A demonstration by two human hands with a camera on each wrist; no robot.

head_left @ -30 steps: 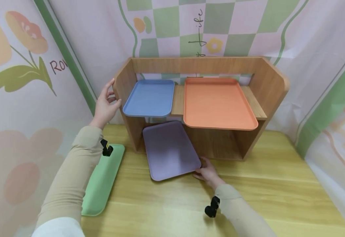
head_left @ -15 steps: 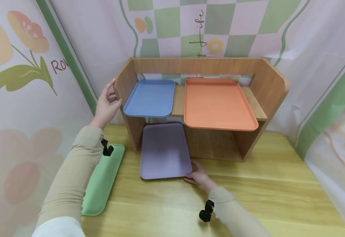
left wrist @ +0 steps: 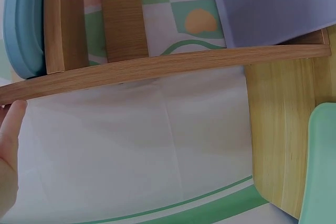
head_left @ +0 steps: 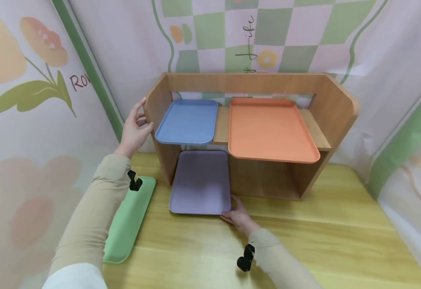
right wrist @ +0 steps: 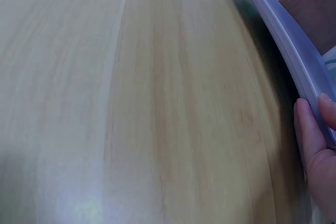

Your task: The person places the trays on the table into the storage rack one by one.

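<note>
We have the purple, rectangular, plastic-looking tray pinched at its near right corner by our right hand, thumb above, fingers beneath. From that grip it reaches forward and left, its long axis nearly front to back: far end within the lower bay of the brown wooden shelf, close by the left wall, near end jutting over the yellow wood-grain table. Our left hand, farther off, rests against that wall's outer side. More bay extends rightward.
</note>
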